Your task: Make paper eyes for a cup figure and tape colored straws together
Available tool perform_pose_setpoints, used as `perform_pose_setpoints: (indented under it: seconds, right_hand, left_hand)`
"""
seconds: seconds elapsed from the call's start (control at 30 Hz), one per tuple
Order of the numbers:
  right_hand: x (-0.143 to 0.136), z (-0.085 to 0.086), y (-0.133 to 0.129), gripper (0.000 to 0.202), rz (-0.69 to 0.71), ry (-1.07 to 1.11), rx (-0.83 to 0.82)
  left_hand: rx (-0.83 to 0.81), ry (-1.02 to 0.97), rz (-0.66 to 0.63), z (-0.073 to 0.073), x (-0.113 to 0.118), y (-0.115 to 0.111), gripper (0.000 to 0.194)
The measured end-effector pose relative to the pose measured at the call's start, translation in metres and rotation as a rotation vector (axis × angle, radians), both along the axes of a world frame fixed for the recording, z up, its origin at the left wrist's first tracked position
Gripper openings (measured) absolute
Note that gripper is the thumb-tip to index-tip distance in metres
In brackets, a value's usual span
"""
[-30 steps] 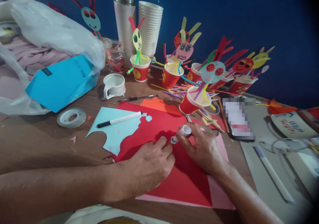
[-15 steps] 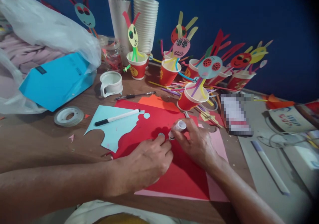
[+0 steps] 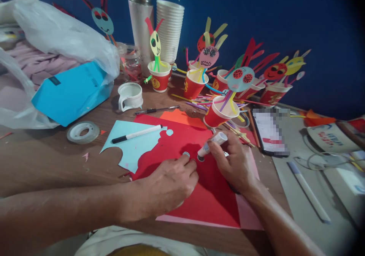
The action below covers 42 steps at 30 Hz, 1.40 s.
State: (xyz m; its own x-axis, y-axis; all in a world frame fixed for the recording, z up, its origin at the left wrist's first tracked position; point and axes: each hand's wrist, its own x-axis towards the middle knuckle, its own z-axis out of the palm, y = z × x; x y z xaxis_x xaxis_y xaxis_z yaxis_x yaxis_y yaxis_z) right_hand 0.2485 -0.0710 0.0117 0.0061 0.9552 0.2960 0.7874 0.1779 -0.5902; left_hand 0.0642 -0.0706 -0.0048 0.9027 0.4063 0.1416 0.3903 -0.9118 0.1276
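Note:
My right hand (image 3: pixel 235 163) is closed around a white glue stick (image 3: pixel 213 145), tilted with its lower end at the red paper (image 3: pixel 212 189). A dark spot shows at that end; I cannot tell whether it touches the sheet. To its left, my left hand (image 3: pixel 171 184) rests on the same red paper, fingers bent and together. A small light blue paper piece (image 3: pixel 186 155) shows at its fingertips, partly hidden by them. Further left lies a cut light blue sheet (image 3: pixel 128 155) with a black-capped white marker (image 3: pixel 137 134) on it. Near the marker's tip is a small blue paper circle (image 3: pixel 169 132).
Red paper cups (image 3: pixel 218 115) with paper-faced figures stand along the back. Behind the sheets are a white mug (image 3: pixel 130 97), a black pen (image 3: pixel 156 110) and coloured sticks. A tape roll (image 3: pixel 83 132) lies left, a phone (image 3: pixel 269 132) right. A blue folded sheet (image 3: pixel 70 92) leans on a plastic bag.
My right hand has moved a little up and right with the glue stick, now more upright in view. My left hand stays almost in place. The whole view has shifted slightly.

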Motion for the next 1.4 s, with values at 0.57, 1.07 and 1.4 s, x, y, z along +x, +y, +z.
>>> perform_pose_setpoints:
  seconds: [0.57, 1.07, 1.4]
  right_hand:
    - [-0.004, 0.003, -0.003, 0.016, 0.013, 0.536, -0.075]
    - [0.017, -0.014, 0.017, 0.022, -0.098, 1.36, -0.257]
    - [0.011, -0.014, 0.013, 0.023, -0.088, 1.471, -0.327]
  left_hand:
    - [0.144, -0.387, 0.056, 0.01, -0.005, 0.021, 0.019]
    - [0.132, -0.301, -0.022, -0.002, -0.004, 0.013, 0.015]
    - [0.074, -0.17, -0.026, -0.009, -0.003, 0.001, 0.015]
